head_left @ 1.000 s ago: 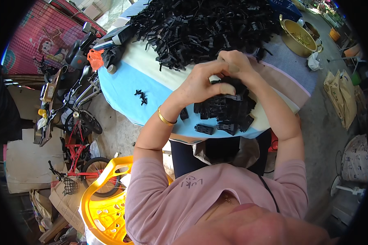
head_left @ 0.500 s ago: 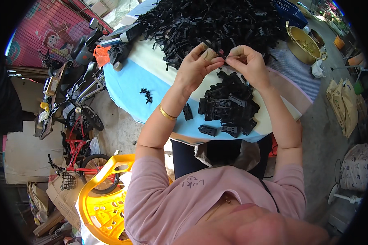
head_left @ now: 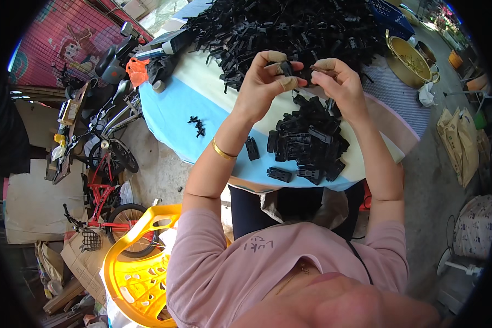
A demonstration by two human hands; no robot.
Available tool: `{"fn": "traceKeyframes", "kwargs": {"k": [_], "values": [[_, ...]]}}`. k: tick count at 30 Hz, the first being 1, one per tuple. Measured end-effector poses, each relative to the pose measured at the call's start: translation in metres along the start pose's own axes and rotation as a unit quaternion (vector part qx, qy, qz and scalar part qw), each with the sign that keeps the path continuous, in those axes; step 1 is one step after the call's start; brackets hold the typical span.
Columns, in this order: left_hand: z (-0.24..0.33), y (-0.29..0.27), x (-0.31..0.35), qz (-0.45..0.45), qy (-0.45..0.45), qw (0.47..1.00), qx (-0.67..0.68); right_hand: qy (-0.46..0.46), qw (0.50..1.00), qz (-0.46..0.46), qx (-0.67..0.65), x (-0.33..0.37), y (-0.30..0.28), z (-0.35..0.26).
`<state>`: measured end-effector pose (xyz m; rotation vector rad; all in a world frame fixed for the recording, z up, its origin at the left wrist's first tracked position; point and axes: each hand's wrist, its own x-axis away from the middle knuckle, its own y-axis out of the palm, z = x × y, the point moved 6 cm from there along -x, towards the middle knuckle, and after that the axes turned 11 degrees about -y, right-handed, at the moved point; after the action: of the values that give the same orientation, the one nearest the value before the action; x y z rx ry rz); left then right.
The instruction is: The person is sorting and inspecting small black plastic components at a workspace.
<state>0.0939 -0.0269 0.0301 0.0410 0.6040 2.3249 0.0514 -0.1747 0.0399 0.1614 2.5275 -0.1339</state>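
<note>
Yellow plastic, a pierced chair (head_left: 123, 268) stands at the left; next, tiny black scraps (head_left: 197, 126) lie on the bench (head_left: 172, 117), draped in blue-and-cream striped cloth. The left hand (head_left: 269, 82), fingers curled, grasps a small black plastic part (head_left: 287, 69) above a blocky black pile (head_left: 303, 139). I can't tell whether the right hand's (head_left: 343, 87) bent fingers grip anything. Farther right sits a two-handled brass-coloured pot (head_left: 397, 66).
</note>
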Motion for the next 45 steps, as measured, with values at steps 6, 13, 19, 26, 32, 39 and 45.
{"fn": "traceKeyframes", "kwargs": {"k": [6,13,19,26,32,39,45], "values": [[-0.005,0.013,0.004,0.046,0.017,0.984,-0.172,0.038,0.997,-0.067,-0.006,0.007,0.016,-0.002],[-0.006,0.011,0.003,0.074,0.044,0.981,-0.171,0.024,0.993,-0.112,0.022,0.006,0.017,-0.006],[-0.003,0.013,0.007,0.072,0.088,0.979,-0.167,0.061,0.993,-0.1,-0.013,0.011,0.02,0.0],[-0.004,0.014,0.017,0.129,0.16,0.93,-0.305,0.04,0.996,-0.076,0.026,0.014,0.024,-0.004],[0.0,0.024,0.009,0.161,0.173,0.926,-0.294,-0.008,0.999,-0.052,0.01,0.001,0.009,-0.006],[-0.001,0.042,0.018,0.15,0.181,0.836,-0.495,-0.105,0.979,-0.079,0.158,0.004,0.008,-0.026],[0.009,0.028,0.012,0.038,0.096,0.955,-0.279,0.0,0.999,-0.036,-0.006,-0.005,-0.023,-0.015]]}}
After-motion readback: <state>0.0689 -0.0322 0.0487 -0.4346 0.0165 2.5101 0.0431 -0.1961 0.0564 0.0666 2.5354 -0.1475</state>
